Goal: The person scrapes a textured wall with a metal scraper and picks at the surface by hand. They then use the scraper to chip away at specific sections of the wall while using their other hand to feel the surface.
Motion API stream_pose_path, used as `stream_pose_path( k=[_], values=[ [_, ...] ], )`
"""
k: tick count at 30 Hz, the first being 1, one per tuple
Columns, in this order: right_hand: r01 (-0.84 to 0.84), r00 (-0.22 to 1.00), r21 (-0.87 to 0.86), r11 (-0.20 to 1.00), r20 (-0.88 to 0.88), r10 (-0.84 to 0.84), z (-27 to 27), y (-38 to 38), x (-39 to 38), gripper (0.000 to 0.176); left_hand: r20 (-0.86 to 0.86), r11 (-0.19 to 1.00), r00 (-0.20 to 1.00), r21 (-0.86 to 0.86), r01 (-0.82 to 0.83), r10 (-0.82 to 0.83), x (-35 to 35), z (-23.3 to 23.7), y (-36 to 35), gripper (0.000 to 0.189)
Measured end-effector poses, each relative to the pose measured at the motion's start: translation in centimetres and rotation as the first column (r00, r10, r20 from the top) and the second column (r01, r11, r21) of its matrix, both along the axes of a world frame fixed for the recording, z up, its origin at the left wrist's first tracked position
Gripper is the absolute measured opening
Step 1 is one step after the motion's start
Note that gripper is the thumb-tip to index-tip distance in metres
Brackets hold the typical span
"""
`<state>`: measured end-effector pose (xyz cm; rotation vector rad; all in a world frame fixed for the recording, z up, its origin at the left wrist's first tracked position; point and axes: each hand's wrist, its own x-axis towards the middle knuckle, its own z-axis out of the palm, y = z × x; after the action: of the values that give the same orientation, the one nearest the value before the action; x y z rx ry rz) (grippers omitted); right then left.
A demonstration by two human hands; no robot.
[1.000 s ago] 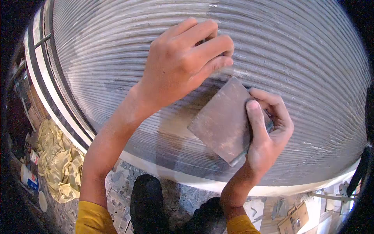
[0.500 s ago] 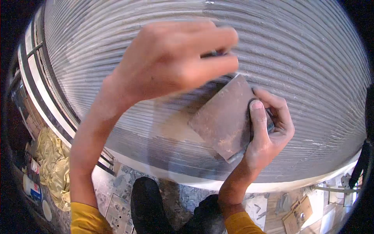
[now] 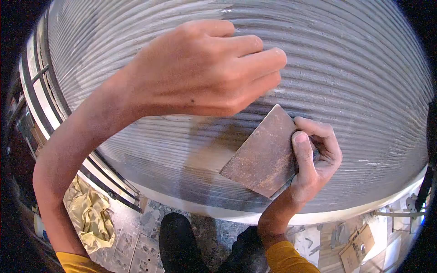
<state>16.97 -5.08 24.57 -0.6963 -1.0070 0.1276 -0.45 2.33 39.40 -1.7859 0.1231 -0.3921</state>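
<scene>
A grey wall (image 3: 355, 68) with fine horizontal ridges fills the view. My right hand (image 3: 314, 157) grips a flat, rusty brown metal scraper blade (image 3: 261, 152), held at a slant with its top corner against the wall. My left hand (image 3: 205, 68) is raised in front of the wall above the blade, fingers extended together and pointing right. Whether it pinches anything is hidden behind the fingers. Both sleeves are mustard yellow.
A pale band (image 3: 318, 216) runs along the wall's foot. Below are my dark shoes (image 3: 177, 241) on a patterned tile floor. Crumpled yellow sheeting (image 3: 91, 214) lies at the left, cardboard scraps (image 3: 357, 248) at the lower right. A black-and-white frame (image 3: 41, 91) edges the wall at left.
My left hand has risen and swung closer to the camera, its fingers now straighter. The right hand with the blade stays about where it was, tilted slightly.
</scene>
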Motion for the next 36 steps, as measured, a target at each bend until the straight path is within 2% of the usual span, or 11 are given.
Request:
stream_pose_path(
  k=[7, 10, 12, 15, 18, 22, 28, 30, 31, 33, 36],
  values=[
    [-0.013, 1.000, 0.054, 0.998, -0.015, 0.014, -0.2, 0.3, 0.0, 0.016, 0.082, 0.994, 0.993, 0.086, 0.073, -0.080, 0.4, -0.6, 1.5, 0.019],
    [0.011, 1.000, 0.027, 1.000, 0.000, -0.011, -0.2, 0.3, 0.0, 0.015, 0.124, 0.995, 0.988, 0.054, 0.086, -0.092, 0.3, -0.8, 1.3, 0.020],
    [-0.002, 1.000, 0.050, 0.999, 0.021, 0.001, -0.3, 0.5, 0.1, 0.015, 0.133, 0.984, 0.981, -0.083, 0.155, -0.144, -0.2, -0.7, 1.1, 0.021],
    [-0.018, 0.999, 0.055, 0.998, 0.047, 0.015, -0.3, 0.4, 0.3, 0.015, 0.092, 0.981, 0.980, -0.057, 0.185, -0.179, -0.4, -0.5, 1.0, 0.020],
    [-0.033, 0.999, 0.036, 0.999, 0.016, 0.033, 0.0, 0.1, 0.1, 0.015, 0.000, 0.986, 0.987, -0.021, 0.163, -0.163, -0.5, -0.3, 0.6, 0.019],
    [-0.055, 0.999, 0.052, 0.997, -0.001, 0.055, 0.0, 0.2, 0.2, 0.015, -0.002, 0.986, 0.991, -0.103, 0.132, -0.133, -0.2, -0.1, 0.1, 0.018],
    [-0.075, 0.997, 0.046, 0.996, 0.027, 0.074, 0.1, 0.0, 0.4, 0.015, 0.067, 0.995, 0.993, 0.012, 0.100, -0.100, 1.1, 1.0, -1.1, 0.019],
    [-0.111, 0.994, 0.064, 0.992, 0.014, 0.110, 0.1, 0.2, 0.6, 0.014, 0.241, 0.969, 0.964, -0.189, 0.157, -0.109, 1.4, 1.9, -2.2, 0.011],
    [-0.110, 0.994, 0.064, 0.992, 0.013, 0.109, 0.1, 0.2, 0.7, 0.014, 0.240, 0.969, 0.965, -0.190, 0.158, -0.110, 1.4, 2.9, -1.0, 0.011],
    [-0.134, 0.990, 0.063, 0.989, 0.042, 0.132, 0.0, 0.1, 0.9, 0.013, 0.139, 0.753, 0.800, -0.275, 0.598, -0.584, 1.8, 5.5, 1.3, 0.026],
    [-0.153, 0.988, 0.063, 0.986, 0.039, 0.151, 0.0, 0.2, 1.0, 0.013, 0.218, 0.782, 0.864, -0.367, 0.504, -0.454, 0.8, 4.1, -1.7, 0.016]
  ],
)
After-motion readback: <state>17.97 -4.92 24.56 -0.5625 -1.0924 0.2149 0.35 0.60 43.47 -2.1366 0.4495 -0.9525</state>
